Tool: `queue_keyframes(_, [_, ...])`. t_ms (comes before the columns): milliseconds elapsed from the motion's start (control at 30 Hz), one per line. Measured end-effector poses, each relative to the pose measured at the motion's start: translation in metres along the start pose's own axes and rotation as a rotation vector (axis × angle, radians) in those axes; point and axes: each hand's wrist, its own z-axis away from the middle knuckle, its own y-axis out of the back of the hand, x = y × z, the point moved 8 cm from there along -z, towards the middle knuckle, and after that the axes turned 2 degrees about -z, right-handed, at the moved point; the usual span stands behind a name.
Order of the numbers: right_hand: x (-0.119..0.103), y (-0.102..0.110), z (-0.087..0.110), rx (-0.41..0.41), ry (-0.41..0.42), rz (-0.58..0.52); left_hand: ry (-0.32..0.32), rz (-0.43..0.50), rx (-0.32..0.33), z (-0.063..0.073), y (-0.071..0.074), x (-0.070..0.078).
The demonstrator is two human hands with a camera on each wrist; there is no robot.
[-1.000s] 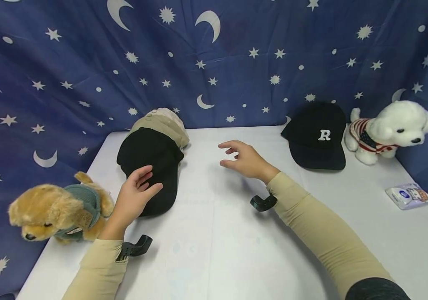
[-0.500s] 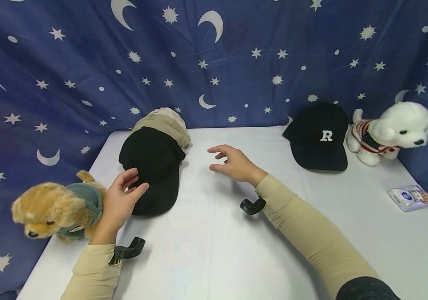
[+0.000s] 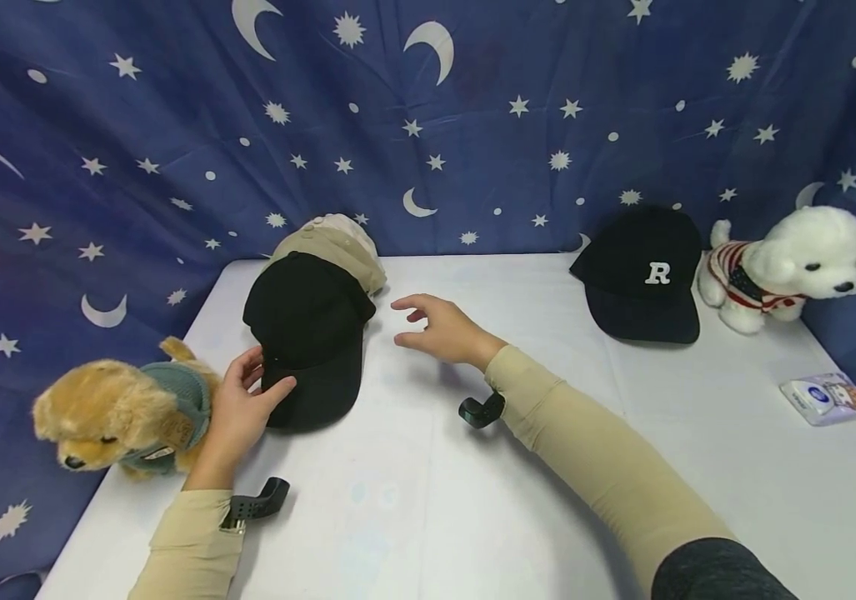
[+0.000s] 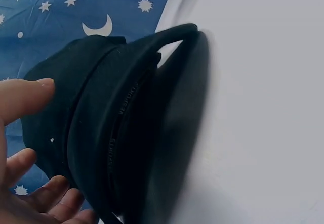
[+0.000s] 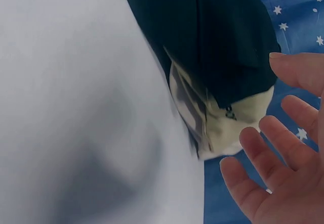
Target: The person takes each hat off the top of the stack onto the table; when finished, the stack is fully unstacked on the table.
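Observation:
A plain black baseball cap point(image 3: 315, 321) lies on the left of the white table, its brim toward me. It overlaps a beige cap point(image 3: 341, 250), and a paler cap shows behind that. My left hand point(image 3: 240, 412) is at the black cap's left side, thumb apart from the fingers. The left wrist view has the thumb point(image 4: 30, 97) over the crown and fingertips by its edge; whether they touch, I cannot tell. My right hand point(image 3: 443, 329) hovers right of the caps, fingers spread point(image 5: 263, 168) and holding nothing.
A tan plush dog point(image 3: 120, 417) in a green sweater stands by the left table edge. At the back right are a black cap with a white R point(image 3: 641, 279) and a white plush dog point(image 3: 795, 262). A small tissue pack point(image 3: 828, 398) lies near the right edge.
My right hand has moved left toward the black cap. The left hand has drawn back from over the brim to the cap's left side. The caps stay in place.

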Motion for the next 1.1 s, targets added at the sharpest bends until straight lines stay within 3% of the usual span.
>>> queue_keyframes(233, [-0.012, -0.021, -0.016, -0.031, 0.023, -0.030, 0.046, -0.005, -0.037, -0.004, -0.001, -0.008])
queue_keyframes(567, [-0.021, -0.040, -0.029, -0.080, -0.016, -0.039, 0.103, 0.015, -0.077, -0.006, -0.002, -0.020])
queue_keyframes(1100, [-0.026, -0.054, -0.041, -0.159, -0.048, -0.103, 0.094, 0.068, -0.128, -0.013, -0.003, -0.027])
